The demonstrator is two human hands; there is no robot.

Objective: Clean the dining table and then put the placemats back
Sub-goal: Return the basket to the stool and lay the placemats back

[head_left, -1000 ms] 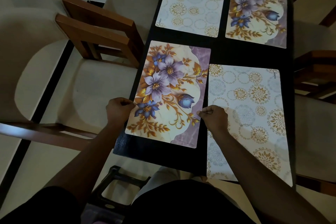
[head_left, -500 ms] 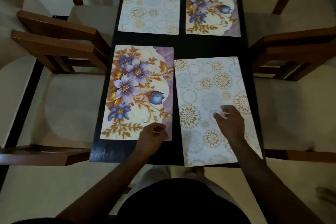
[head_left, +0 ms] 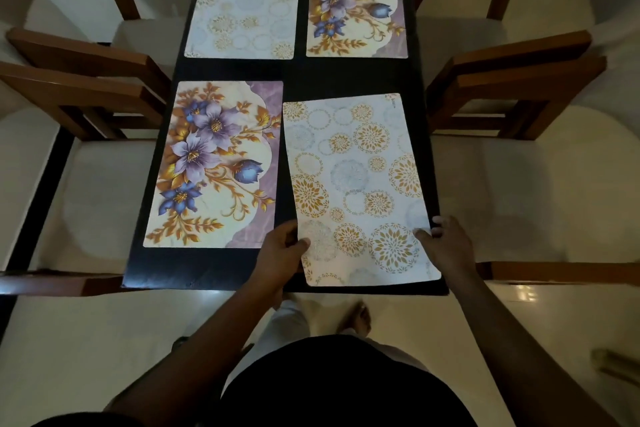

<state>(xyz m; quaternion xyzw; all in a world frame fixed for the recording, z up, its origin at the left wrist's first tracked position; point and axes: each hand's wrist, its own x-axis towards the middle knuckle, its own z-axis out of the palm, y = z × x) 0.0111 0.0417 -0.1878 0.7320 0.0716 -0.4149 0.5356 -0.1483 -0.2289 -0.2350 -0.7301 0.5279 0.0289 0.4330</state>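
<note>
Both grips have left the floral placemat (head_left: 214,166) and come across to the medallion placemat (head_left: 356,177), which lies skewed at the near right corner of the dark worktop (head_left: 346,76), its near end reaching the near edge. The left grip (head_left: 282,253) pinches its left edge, thumb on top; the right grip (head_left: 446,246) pinches its right edge likewise, so the mat spans between them. Putting the mats back seems nearly finished. Next, I judge, comes a slight turn to square it with the worktop's edge.
</note>
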